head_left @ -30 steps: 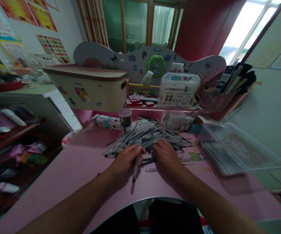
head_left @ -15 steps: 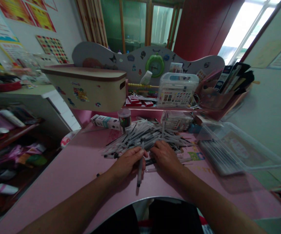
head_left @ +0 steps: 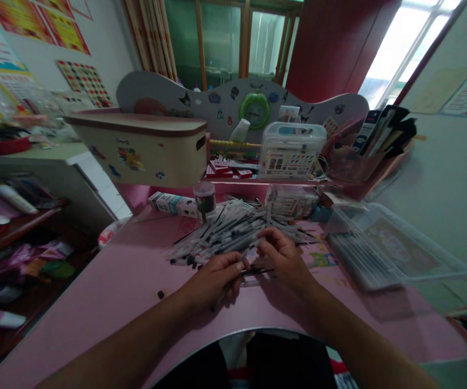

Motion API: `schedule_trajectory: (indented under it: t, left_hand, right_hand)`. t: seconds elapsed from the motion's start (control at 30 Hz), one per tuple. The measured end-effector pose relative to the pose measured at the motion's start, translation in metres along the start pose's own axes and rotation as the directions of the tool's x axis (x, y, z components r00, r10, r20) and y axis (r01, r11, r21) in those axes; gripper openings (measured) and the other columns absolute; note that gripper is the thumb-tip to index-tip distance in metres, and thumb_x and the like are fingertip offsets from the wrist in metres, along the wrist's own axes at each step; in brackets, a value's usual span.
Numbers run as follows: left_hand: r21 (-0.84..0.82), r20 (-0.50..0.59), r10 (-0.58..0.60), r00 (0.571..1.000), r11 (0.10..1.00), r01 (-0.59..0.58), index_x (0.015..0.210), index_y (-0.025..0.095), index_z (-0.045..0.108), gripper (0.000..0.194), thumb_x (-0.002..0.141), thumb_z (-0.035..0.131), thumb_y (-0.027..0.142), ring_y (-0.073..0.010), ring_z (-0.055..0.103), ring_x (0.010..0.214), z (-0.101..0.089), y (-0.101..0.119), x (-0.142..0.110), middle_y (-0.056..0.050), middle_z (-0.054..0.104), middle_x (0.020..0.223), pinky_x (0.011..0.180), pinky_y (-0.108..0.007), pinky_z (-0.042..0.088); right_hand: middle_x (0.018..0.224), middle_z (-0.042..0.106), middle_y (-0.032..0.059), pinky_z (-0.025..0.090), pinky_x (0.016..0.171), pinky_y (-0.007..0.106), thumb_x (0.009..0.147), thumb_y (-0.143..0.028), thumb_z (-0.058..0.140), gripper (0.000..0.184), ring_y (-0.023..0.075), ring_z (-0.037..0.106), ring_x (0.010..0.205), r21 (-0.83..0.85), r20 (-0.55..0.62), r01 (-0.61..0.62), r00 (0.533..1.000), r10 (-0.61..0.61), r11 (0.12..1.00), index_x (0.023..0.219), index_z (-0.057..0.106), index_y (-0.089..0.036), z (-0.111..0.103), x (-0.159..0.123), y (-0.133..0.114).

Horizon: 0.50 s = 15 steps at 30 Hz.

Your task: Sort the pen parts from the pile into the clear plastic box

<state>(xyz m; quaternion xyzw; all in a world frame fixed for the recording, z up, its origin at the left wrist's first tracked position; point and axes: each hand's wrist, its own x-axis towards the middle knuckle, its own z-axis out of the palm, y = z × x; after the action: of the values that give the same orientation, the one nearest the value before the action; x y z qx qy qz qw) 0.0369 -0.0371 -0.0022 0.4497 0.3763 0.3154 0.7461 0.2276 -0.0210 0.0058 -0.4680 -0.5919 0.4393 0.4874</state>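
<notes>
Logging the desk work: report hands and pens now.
Left hand holding a pen. Right hand close by, at pen pile edge. Plastic tray off to the right.

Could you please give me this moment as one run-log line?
left hand: holding a pen | right hand: at the pen pile | surface: pink desk

Lidded plastic case (head_left: 291, 151) beside a green clock (head_left: 255, 110)

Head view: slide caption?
Left hand grips a pen beside the right hand, above a heap of pens on a pink desk.
</notes>
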Motion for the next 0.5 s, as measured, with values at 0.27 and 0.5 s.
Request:
schedule_trajectory:
  t: [0.27,0.5]
  left_hand:
    - [0.108,0.046,0.007,0.999,0.994,-0.011,0.098,0.017,0.064,0.031,0.09,0.06,0.046,-0.0095,0.041,0.04,-0.001,0.0006,0.0001,0.005,0.05,0.049,0.041,-0.019,0.031]
    - [0.066,0.037,0.002,0.999,0.998,-0.004,0.094,0.016,0.065,0.027,0.091,0.061,0.043,-0.0079,0.034,0.043,0.0007,0.0,-0.0023,0.006,0.044,0.052,0.042,-0.019,0.025]
  right_hand:
    - [0.072,0.058,-0.0024,0.043,0.058,0.024,0.085,-0.033,0.059,0.016,0.0116,0.053,0.061,0.097,0.058,-0.089,0.995,0.083,0.991,0.094,0.06,-0.02,-0.0011,0.0012,-0.0006]
    - [0.081,0.062,0.0008,0.046,0.071,0.028,0.09,-0.027,0.054,0.01,0.0155,0.059,0.077,-0.073,0.198,0.035,0.98,-0.02,0.997,0.09,0.061,-0.02,-0.0055,-0.0038,-0.002]
